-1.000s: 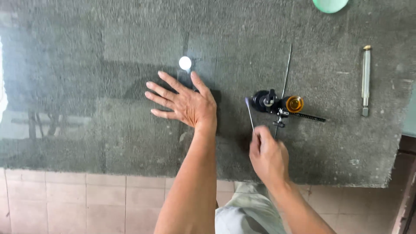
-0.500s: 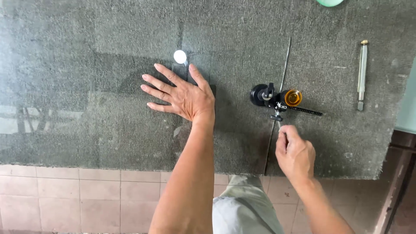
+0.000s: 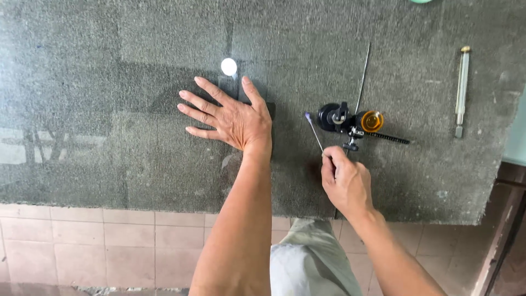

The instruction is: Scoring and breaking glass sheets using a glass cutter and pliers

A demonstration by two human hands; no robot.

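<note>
Meanwhile the right hand (image 3: 345, 181) pinches a thin, light, stiff rod (image 3: 314, 130) at its lower end; the left hand (image 3: 233, 118) lies open and flat, holding nothing, on a likely fragile, slippery glass sheet (image 3: 137, 82).

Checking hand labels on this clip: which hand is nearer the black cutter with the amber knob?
Right. The right hand sits just below the black cutter, holding a thin rod; the left hand lies flat on the glass sheet, well off to the cutter's left.
</note>
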